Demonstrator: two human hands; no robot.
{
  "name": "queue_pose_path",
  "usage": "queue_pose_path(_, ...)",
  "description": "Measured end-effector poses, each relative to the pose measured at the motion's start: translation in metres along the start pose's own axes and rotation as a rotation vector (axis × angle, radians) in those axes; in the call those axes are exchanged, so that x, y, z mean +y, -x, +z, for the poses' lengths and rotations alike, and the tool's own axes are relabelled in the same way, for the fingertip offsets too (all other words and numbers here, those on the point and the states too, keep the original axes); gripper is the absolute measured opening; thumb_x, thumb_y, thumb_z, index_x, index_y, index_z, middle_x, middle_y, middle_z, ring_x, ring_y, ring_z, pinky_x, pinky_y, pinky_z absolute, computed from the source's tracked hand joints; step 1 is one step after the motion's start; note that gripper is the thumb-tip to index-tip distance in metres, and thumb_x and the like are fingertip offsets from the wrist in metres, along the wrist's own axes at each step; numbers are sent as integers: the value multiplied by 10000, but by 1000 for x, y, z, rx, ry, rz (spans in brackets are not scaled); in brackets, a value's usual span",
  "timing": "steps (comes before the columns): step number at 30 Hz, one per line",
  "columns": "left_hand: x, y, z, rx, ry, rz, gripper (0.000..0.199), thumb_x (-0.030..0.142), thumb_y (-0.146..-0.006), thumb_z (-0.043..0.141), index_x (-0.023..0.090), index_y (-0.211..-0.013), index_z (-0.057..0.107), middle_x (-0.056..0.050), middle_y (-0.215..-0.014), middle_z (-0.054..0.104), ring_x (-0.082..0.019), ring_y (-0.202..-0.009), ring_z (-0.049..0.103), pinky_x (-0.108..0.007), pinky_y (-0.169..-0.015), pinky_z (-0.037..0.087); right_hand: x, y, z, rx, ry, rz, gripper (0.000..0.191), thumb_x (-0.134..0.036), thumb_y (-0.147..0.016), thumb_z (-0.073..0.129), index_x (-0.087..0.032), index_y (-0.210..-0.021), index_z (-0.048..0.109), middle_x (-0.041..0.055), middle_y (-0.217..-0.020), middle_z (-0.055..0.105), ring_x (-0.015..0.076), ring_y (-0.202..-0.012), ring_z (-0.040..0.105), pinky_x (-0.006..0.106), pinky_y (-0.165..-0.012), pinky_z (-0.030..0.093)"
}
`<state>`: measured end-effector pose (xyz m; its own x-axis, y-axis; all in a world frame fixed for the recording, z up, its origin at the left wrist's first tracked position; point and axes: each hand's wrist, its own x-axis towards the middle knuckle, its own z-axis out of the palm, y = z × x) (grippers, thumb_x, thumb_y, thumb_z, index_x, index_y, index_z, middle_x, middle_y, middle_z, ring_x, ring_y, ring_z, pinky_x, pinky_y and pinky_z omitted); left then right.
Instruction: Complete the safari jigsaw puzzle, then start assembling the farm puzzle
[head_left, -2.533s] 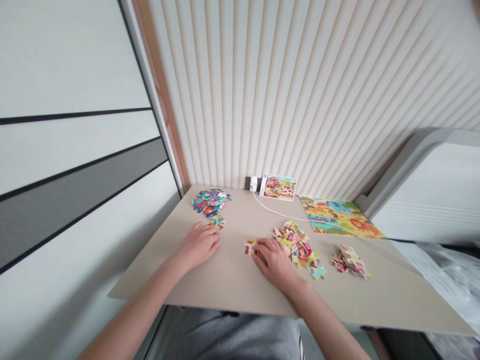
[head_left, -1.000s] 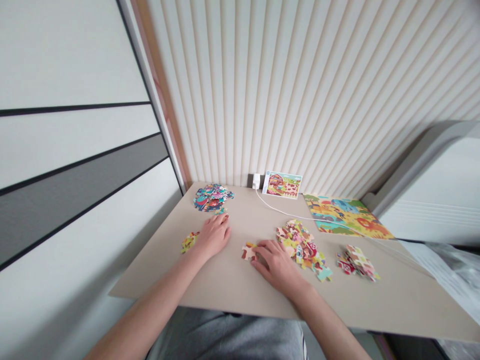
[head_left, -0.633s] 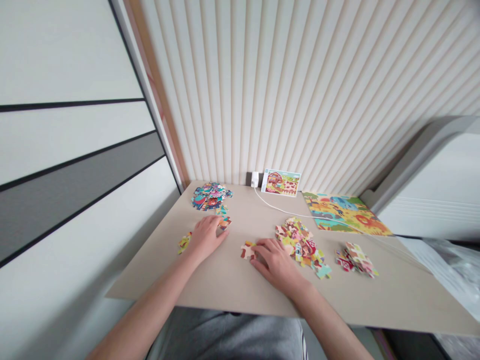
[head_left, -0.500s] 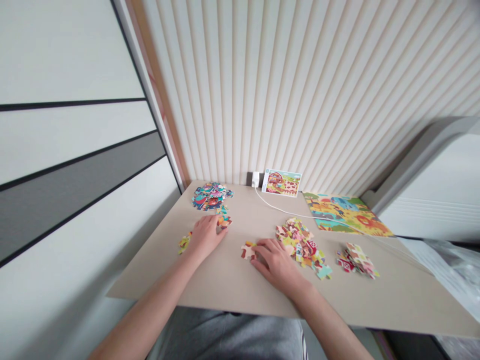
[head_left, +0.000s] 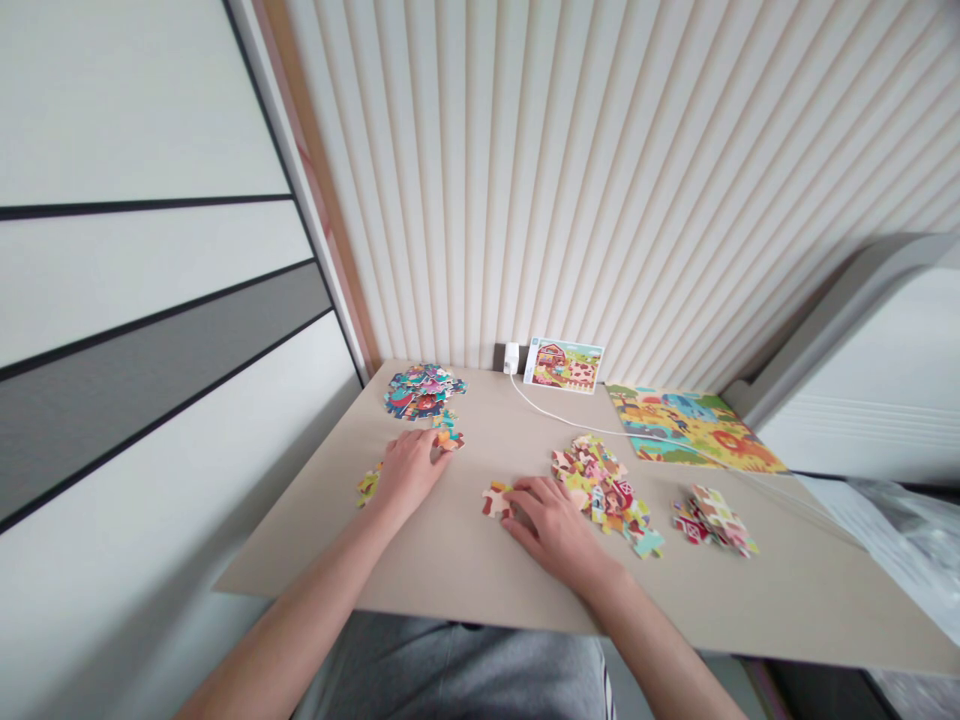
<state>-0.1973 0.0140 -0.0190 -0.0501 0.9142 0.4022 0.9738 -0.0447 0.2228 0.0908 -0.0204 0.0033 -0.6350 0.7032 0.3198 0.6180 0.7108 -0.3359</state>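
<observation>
At the left of the table, my left hand (head_left: 407, 466) is closed, with thumb and fingertips on an orange and brown puzzle piece (head_left: 452, 440). Teal pieces (head_left: 444, 420) lie just beyond it, and yellow-green pieces (head_left: 368, 485) stick out beside the wrist, partly hidden. My right hand (head_left: 550, 518) rests low over the table with bent fingers, its fingertips gripping the edge of a brown and white puzzle piece (head_left: 495, 500). Right behind that hand spreads a loose pile of farm-picture pieces (head_left: 592, 475).
A dark blue pile of pieces (head_left: 421, 390) sits at the back left. A farm picture card (head_left: 564, 365) leans on the wall by a white charger (head_left: 511, 358) whose cable (head_left: 559, 418) crosses an animal picture board (head_left: 690, 425). Further right is a small stack of pieces (head_left: 716, 520).
The thumb of my left hand has shifted slightly in toward the orange and brown piece. My right hand and the piles look unmoved.
</observation>
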Motion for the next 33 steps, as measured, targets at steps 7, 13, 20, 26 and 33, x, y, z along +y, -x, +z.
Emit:
queue_pose_path(7,-7,-19,-3,96,0,-26,350,326,-977,581,210,-1307,596,-152,-1260,686,-347,-1203,606,-476,-1010,453,0,0,0,-3,-3,-8,234,-329,-1013,587,-256,-1212,686,106,-1203,674,258,-1140,626,447,-1020,490)
queue_pose_path(13,1,-10,-9,88,68,77,293,311,-1017,491,211,-1251,636,-141,-1270,674,-310,-1208,607,-463,-1040,459,1,0,1,4,-22,-7,297,-339,-1008,604,-268,-1294,645,94,-1234,682,256,-1171,623,451,-1050,469)
queue_pose_path(20,41,20,-21,-182,262,565,427,429,-960,654,243,-1343,620,-85,-1264,692,-264,-1171,628,-431,-1086,449,-1,0,-1,32,-47,9,347,-344,-1017,599,-265,-1354,594,94,-1272,686,261,-1191,618,465,-1077,450)
queue_pose_path(26,38,23,-20,-289,370,593,381,408,-935,712,271,-1285,650,-65,-1189,715,-261,-1132,648,-420,-1029,485,-1,0,-3,44,-61,1,362,-352,-1023,588,-262,-1373,584,104,-1274,680,265,-1185,621,469,-1068,470)
queue_pose_path(33,34,27,-15,-270,401,573,486,430,-894,768,239,-1313,612,-91,-1233,683,-276,-1162,623,-430,-1046,480,1,2,-1,57,-55,-63,366,-320,-1016,601,-270,-1378,584,99,-1312,660,253,-1200,614,441,-1040,502)
